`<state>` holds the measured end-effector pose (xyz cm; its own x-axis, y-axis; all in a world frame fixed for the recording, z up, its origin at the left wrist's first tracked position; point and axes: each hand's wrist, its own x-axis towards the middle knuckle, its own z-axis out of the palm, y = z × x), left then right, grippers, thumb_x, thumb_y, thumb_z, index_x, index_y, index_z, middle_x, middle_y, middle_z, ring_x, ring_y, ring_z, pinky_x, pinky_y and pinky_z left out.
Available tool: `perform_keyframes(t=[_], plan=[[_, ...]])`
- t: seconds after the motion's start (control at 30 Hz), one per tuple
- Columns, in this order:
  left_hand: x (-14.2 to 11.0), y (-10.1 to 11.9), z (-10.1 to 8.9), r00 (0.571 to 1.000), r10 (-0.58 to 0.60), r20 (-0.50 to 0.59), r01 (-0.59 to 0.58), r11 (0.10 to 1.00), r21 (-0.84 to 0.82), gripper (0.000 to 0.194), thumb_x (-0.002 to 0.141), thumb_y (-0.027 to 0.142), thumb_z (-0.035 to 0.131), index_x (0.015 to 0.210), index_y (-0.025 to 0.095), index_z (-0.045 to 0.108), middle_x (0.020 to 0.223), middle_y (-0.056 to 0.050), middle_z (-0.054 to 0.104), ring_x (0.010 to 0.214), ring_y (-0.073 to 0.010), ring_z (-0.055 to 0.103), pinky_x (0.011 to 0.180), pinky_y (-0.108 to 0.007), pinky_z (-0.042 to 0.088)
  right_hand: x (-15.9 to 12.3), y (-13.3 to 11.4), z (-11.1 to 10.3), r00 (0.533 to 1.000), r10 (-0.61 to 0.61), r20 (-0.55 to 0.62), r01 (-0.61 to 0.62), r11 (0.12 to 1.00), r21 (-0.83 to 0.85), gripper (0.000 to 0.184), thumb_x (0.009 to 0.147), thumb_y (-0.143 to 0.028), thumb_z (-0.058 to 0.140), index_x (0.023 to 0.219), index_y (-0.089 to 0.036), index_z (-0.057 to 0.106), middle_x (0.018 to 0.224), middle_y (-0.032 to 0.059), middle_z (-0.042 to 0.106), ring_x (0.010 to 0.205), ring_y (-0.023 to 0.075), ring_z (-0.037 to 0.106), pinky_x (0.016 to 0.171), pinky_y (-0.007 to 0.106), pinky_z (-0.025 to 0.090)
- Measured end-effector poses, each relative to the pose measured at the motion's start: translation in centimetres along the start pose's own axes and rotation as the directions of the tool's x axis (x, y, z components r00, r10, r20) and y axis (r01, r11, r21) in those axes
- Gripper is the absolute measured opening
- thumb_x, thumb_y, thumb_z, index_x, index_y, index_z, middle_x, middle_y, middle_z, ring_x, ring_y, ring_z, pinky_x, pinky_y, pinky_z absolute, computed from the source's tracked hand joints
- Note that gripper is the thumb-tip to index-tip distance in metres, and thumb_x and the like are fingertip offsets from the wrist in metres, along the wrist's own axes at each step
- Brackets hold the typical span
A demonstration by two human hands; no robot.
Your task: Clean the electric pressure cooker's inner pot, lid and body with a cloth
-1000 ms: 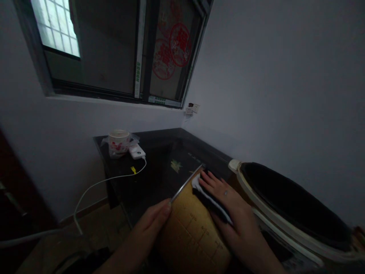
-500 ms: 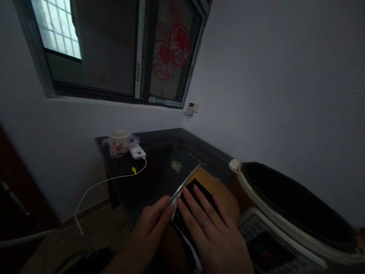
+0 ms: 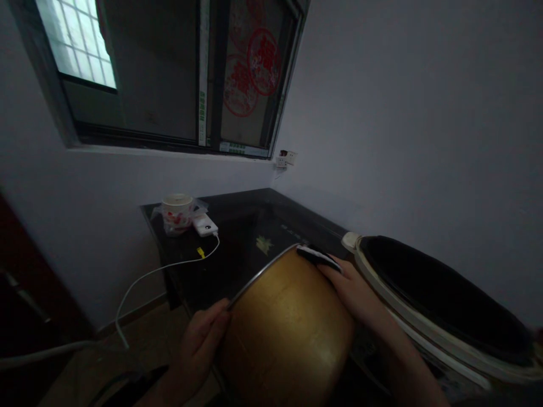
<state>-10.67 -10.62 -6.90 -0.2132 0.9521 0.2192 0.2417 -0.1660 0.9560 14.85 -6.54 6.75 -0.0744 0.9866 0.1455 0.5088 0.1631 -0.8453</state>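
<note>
A gold-coloured inner pot (image 3: pixel 288 316) with a thin silver rim is tipped on its side, its curved outer wall facing me. My left hand (image 3: pixel 206 333) is closed on the near end of the rim, thumb outside. At the far right end of the rim, my right hand (image 3: pixel 350 280) holds a black cloth with a white edge (image 3: pixel 319 258) against the outer wall. Part of that hand's fingers is hidden by the cloth. The inside of the pot faces away and cannot be seen.
A rice cooker (image 3: pixel 369 265) with a dark oval opening stands close on the right. On the dark table (image 3: pixel 237 249) are a bagged paper cup (image 3: pixel 177 215) and a white power bank (image 3: pixel 205 225). Its white cable (image 3: pixel 169 264) hangs over the left edge.
My right hand has slid the cloth from the near middle to the far right end of the rim. The pot has turned, showing more of its gold wall. My left hand shifted slightly left.
</note>
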Motion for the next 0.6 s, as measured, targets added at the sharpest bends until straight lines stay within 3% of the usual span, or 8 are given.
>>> perform_keyframes(t=[0.1, 0.2, 0.3, 0.4, 0.47, 0.53, 0.6], plan=[[0.3, -0.8, -0.3, 0.999, 0.028, -0.019, -0.028, 1.0, -0.002, 0.061, 0.074, 0.071, 0.05, 0.096, 0.02, 0.074, 0.086, -0.007, 0.074, 0.086, -0.0271, 0.067, 0.078, -0.036, 0.053, 0.8, 1.8, -0.1, 0.975, 0.209, -0.068, -0.199, 0.971, 0.132, 0.035, 0.074, -0.043, 0.056, 0.09, -0.015, 0.07, 0.089, 0.007, 0.073, 0.091, 0.028, 0.066, 0.082, 0.043, 0.05], [0.5, -0.4, -0.5, 0.998, 0.047, 0.046, -0.047, 0.999, 0.007, 0.057, 0.077, 0.068, 0.051, 0.098, 0.02, 0.074, 0.091, -0.007, 0.074, 0.086, -0.0258, 0.066, 0.078, -0.034, 0.052, 0.7, 2.1, -0.2, 0.967, 0.247, -0.071, -0.231, 0.957, 0.176, 0.035, 0.074, -0.043, 0.055, 0.09, -0.015, 0.07, 0.086, 0.0065, 0.073, 0.087, 0.0271, 0.066, 0.078, 0.041, 0.05], [0.5, 0.5, -0.3, 0.998, 0.025, 0.055, -0.025, 1.0, 0.003, 0.056, 0.076, 0.067, 0.052, 0.1, 0.021, 0.073, 0.095, -0.006, 0.074, 0.09, -0.0254, 0.065, 0.082, -0.034, 0.052, -0.2, 0.6, -0.3, 0.993, 0.114, -0.038, -0.11, 0.989, 0.103, 0.039, 0.079, -0.045, 0.052, 0.101, -0.017, 0.07, 0.098, 0.0078, 0.073, 0.093, 0.0276, 0.066, 0.085, 0.044, 0.049], [0.5, 1.9, 0.2, 0.999, 0.02, 0.048, -0.021, 1.0, 0.018, 0.055, 0.076, 0.068, 0.051, 0.096, 0.022, 0.072, 0.092, -0.004, 0.073, 0.088, -0.024, 0.064, 0.08, -0.033, 0.051, -2.0, -1.7, 0.4, 0.988, -0.151, -0.035, 0.145, 0.981, -0.127, 0.043, 0.085, -0.038, 0.046, 0.121, -0.022, 0.062, 0.127, 0.0066, 0.062, 0.118, 0.0264, 0.055, 0.103, 0.049, 0.039], [0.6, 2.9, 0.6, 0.996, 0.055, 0.067, -0.058, 0.998, 0.031, 0.053, 0.078, 0.069, 0.047, 0.082, 0.023, 0.072, 0.079, -0.002, 0.071, 0.077, -0.0216, 0.063, 0.072, -0.03, 0.051, -3.6, -2.9, 1.8, 0.938, -0.347, -0.006, 0.321, 0.873, -0.368, 0.049, 0.082, -0.025, 0.045, 0.13, -0.024, 0.054, 0.138, 0.0035, 0.051, 0.13, 0.024, 0.044, 0.11, 0.051, 0.03], [0.8, 3.7, 1.0, 0.99, 0.098, 0.106, -0.101, 0.995, 0.024, 0.053, 0.08, 0.069, 0.043, 0.07, 0.023, 0.069, 0.067, -0.001, 0.066, 0.067, -0.0195, 0.06, 0.064, -0.028, 0.05, -5.3, -3.5, 3.9, 0.853, -0.517, 0.067, 0.449, 0.663, -0.599, 0.06, 0.074, -0.016, 0.047, 0.133, -0.022, 0.051, 0.142, 0.0034, 0.045, 0.134, 0.025, 0.039, 0.111, 0.052, 0.028], [0.8, 4.0, 1.3, 0.988, 0.111, 0.11, -0.112, 0.994, 0.002, 0.054, 0.079, 0.07, 0.043, 0.07, 0.023, 0.069, 0.066, -0.001, 0.067, 0.067, -0.0195, 0.06, 0.065, -0.028, 0.05, -6.7, -3.7, 6.0, 0.758, -0.638, 0.135, 0.504, 0.441, -0.743, 0.063, 0.07, -0.014, 0.049, 0.132, -0.017, 0.052, 0.142, 0.0063, 0.044, 0.132, 0.028, 0.041, 0.108, 0.051, 0.034]])
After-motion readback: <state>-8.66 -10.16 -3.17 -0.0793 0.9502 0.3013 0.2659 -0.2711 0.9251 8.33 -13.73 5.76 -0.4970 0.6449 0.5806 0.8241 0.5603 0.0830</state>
